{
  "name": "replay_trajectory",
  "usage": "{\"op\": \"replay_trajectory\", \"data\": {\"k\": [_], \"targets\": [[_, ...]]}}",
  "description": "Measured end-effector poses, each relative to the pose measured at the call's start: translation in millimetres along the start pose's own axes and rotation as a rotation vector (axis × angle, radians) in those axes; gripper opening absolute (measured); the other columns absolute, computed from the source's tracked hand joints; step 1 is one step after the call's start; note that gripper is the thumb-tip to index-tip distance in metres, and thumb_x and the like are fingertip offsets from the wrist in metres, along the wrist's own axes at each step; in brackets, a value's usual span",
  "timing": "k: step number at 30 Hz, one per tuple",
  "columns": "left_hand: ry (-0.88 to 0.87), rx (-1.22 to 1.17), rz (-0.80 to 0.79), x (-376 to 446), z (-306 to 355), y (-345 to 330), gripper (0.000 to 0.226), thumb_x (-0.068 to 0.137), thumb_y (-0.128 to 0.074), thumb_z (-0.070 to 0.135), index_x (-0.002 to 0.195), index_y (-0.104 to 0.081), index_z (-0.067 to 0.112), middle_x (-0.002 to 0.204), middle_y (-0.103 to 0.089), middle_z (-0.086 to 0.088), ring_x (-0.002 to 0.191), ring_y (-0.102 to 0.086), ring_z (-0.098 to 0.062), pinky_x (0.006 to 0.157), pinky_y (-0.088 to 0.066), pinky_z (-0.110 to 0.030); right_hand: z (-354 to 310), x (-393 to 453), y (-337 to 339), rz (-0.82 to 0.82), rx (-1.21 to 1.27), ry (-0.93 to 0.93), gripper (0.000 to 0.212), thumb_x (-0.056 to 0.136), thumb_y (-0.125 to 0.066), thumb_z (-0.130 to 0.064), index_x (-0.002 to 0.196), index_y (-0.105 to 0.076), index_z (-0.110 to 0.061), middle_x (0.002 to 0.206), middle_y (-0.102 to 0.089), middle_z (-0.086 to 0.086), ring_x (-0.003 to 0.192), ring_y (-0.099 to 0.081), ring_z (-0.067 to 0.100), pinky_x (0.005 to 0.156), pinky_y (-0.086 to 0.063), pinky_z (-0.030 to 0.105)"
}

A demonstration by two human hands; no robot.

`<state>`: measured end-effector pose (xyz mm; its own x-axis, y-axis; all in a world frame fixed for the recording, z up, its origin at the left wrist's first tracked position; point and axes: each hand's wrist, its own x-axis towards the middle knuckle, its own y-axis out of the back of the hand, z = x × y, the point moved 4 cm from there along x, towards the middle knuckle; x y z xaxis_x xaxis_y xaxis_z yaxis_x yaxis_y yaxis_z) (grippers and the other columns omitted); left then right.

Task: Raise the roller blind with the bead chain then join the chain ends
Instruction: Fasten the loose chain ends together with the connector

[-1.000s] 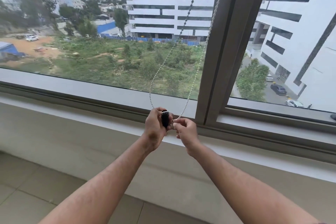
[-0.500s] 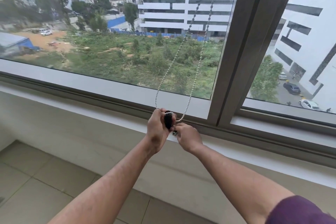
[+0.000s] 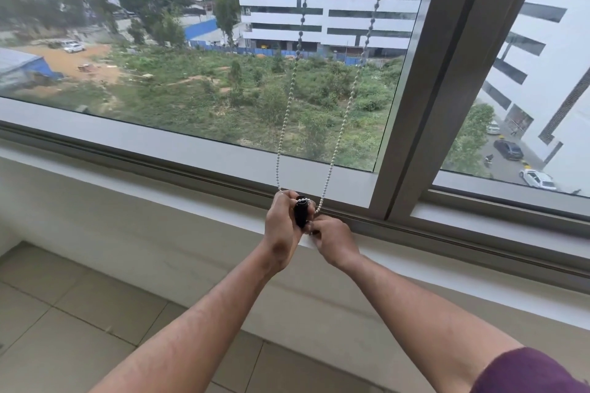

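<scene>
The chain (image 3: 338, 134) hangs in two thin lines down to the sill. The left hand (image 3: 282, 226) holds the black clip (image 3: 301, 212); the right hand (image 3: 333, 239) pinches the chain end. It looks light, floppy and slippery, so hold close to the end.

Bead chain (image 3: 346, 112) cut off by the top edge — lower ends hidden behind curled fingers (image 3: 289, 201) and black connector (image 3: 301, 213).

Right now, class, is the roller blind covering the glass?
No: the window glass is uncovered, with only the two bead chain strands hanging before it.
</scene>
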<state>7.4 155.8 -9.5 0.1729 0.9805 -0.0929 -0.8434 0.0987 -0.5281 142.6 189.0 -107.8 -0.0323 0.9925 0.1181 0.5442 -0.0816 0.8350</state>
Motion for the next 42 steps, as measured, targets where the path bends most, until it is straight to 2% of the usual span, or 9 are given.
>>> {"op": "replay_trajectory", "data": {"k": [3,5,11,17,22,27,31,37,42], "targets": [[-0.040,0.022,-0.034,-0.7,-2.0,1.1,0.014,0.080,-0.037,0.018,0.094,-0.037,0.015,0.070,-0.055,-0.008,0.062,-0.049,-0.018,0.058,-0.034,-0.030,1.9,-6.6,6.4,0.052,0.112,-0.038,0.022,0.086,-0.073,-0.007,0.097,-0.080,-0.025,0.101,-0.076,-0.008,0.090,-0.071,0.017,0.084,-0.056,0.034],[-0.078,0.021,-0.053,-1.8,-2.7,2.2,0.018,0.077,-0.037,0.017,0.095,-0.037,0.014,0.072,-0.055,-0.009,0.063,-0.052,-0.017,0.057,-0.037,-0.029,2.0,-14.7,11.6,0.082,0.211,-0.053,0.020,0.084,-0.079,-0.009,0.097,-0.078,-0.024,0.097,-0.077,-0.007,0.085,-0.072,0.014,0.084,-0.058,0.034],[-0.139,0.036,-0.132,-10.1,-5.3,-0.8,0.013,0.079,-0.036,0.015,0.092,-0.037,0.014,0.070,-0.057,-0.008,0.062,-0.053,-0.016,0.055,-0.040,-0.026,-15.2,-66.9,48.8,0.241,0.469,-0.078,0.020,0.084,-0.084,-0.013,0.103,-0.079,-0.015,0.092,-0.079,-0.008,0.083,-0.074,0.002,0.074,-0.057,0.017],[-0.165,0.066,-0.158,-16.5,-10.9,-10.1,0.013,0.079,-0.036,0.015,0.092,-0.038,0.014,0.071,-0.058,-0.010,0.064,-0.053,-0.018,0.060,-0.035,-0.033,-47.7,-118.4,92.9,0.391,0.600,-0.066,0.024,0.085,-0.085,-0.014,0.108,-0.078,-0.016,0.098,-0.080,-0.006,0.086,-0.076,0.010,0.074,-0.063,0.028],[-0.186,0.077,-0.210,-23.7,-17.6,-20.7,0.010,0.079,-0.036,0.012,0.089,-0.038,0.012,0.068,-0.058,-0.011,0.061,-0.043,-0.024,0.058,-0.033,-0.034,-74.2,-150.2,122.1,0.555,0.549,0.045,0.024,0.085,-0.084,-0.009,0.107,-0.077,-0.015,0.101,-0.078,-0.005,0.090,-0.076,0.015,0.078,-0.061,0.024],[-0.226,0.151,-0.250,-40.1,-26.0,-35.8,0.013,0.079,-0.036,0.010,0.091,-0.040,0.010,0.075,-0.049,-0.013,0.057,-0.043,-0.016,0.056,-0.035,-0.029,-90.9,-169.0,142.2,0.688,0.396,0.195,0.026,0.084,-0.081,0.003,0.109,-0.077,-0.005,0.109,-0.075,0.002,0.095,-0.075,0.013,0.081,-0.061,0.025],[-0.255,0.207,-0.301,-55.7,-33.3,-50.5,0.012,0.080,-0.035,0.010,0.091,-0.040,0.010,0.069,-0.050,-0.003,0.058,-0.039,-0.016,0.056,-0.033,-0.029,-83.6,-178.7,154.0,0.698,0.303,0.235,0.026,0.086,-0.080,0.003,0.111,-0.079,-0.006,0.112,-0.075,0.000,0.097,-0.074,0.010,0.084,-0.060,0.024],[-0.311,0.306,-0.307,-76.7,-36.7,-74.8,0.009,0.079,-0.036,0.008,0.087,-0.039,0.011,0.074,-0.040,-0.008,0.061,-0.035,-0.017,0.057,-0.032,-0.028,-63.1,-194.9,173.3,0.658,0.295,0.283,0.029,0.085,-0.080,0.004,0.111,-0.079,-0.008,0.112,-0.075,-0.002,0.097,-0.075,0.009,0.083,-0.062,0.028],[-0.352,0.403,-0.290,-98.6,-44.1,-97.8,0.010,0.079,-0.037,0.010,0.088,-0.040,0.010,0.078,-0.041,-0.011,0.063,-0.034,-0.018,0.058,-0.032,-0.031,-43.7,-211.0,192.5,0.643,0.327,0.308,0.027,0.085,-0.080,0.003,0.110,-0.079,-0.007,0.111,-0.075,-0.002,0.096,-0.075,0.010,0.083,-0.063,0.030]]}}
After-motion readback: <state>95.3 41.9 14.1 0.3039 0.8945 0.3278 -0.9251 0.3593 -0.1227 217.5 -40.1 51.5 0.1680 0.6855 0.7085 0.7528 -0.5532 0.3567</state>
